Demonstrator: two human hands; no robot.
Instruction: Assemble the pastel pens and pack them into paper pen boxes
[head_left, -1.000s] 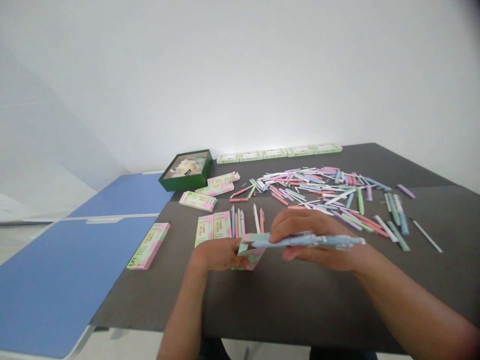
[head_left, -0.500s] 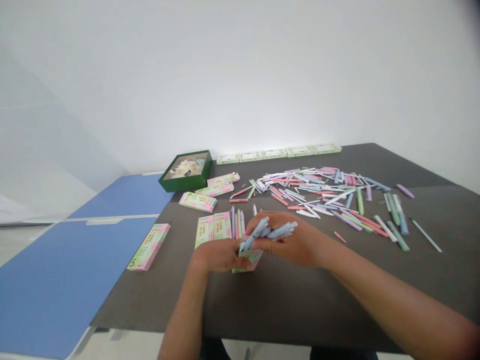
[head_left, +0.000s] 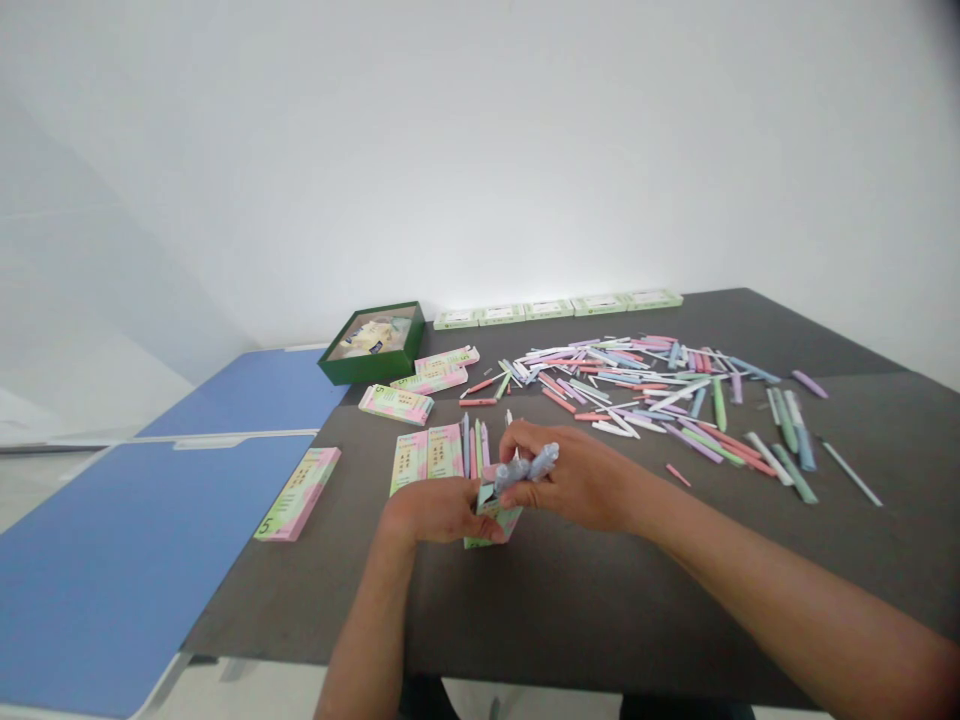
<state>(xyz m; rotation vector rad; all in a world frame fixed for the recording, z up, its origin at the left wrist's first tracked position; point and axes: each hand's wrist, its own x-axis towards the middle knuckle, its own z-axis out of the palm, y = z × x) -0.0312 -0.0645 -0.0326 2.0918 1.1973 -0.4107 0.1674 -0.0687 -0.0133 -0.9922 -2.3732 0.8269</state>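
My left hand (head_left: pixel 442 510) is closed around a small pink and green pen box (head_left: pixel 499 522), its open end facing up. In my right hand (head_left: pixel 566 475) is a bunch of light-blue pens (head_left: pixel 529 468), gripped at the mouth of that box. Their lower ends are hidden by the box and my fingers. Just beyond my hands stand two more pink and green boxes (head_left: pixel 427 458) side by side. Against them lie several coloured pens (head_left: pixel 475 445) in a row, partly covered by my hands.
A large spread of loose pens (head_left: pixel 630 375) covers the table's right side. At the back left is a green open box (head_left: pixel 371 345) with packets inside. Several flat boxes (head_left: pixel 555 308) line the wall; another box (head_left: pixel 298 495) lies by the left edge, beside blue panels (head_left: pixel 150 560).
The light-blue pens have drawn closer together and sit lower and further left at the box mouth. My right hand has shifted slightly; my left hand stays on the box.
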